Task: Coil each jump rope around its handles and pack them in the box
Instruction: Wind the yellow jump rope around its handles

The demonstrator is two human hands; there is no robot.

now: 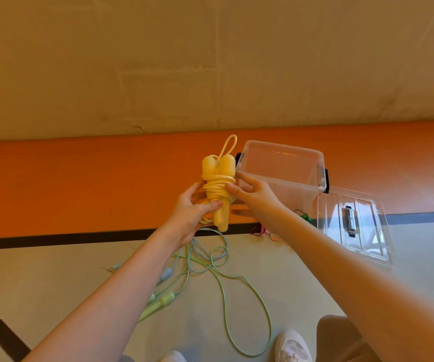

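A yellow jump rope [218, 186] is coiled around its two handles, with one loop sticking up above them. My left hand [188, 214] grips the bundle from the left, thumb across the coils. My right hand [253, 198] touches the coils from the right with its fingertips; whether it pinches the rope I cannot tell. The clear plastic box [281, 168] stands open on the floor just right of the bundle. A green rope [236, 296] and a pale blue rope [208, 254] lie tangled loose on the floor below my arms.
The box's clear lid [354, 226] lies flat to the right of the box. Small green, red and pink rope ends [263, 232] show under my right wrist. My shoes [293, 347] are at the bottom edge. A wall rises behind the orange floor strip.
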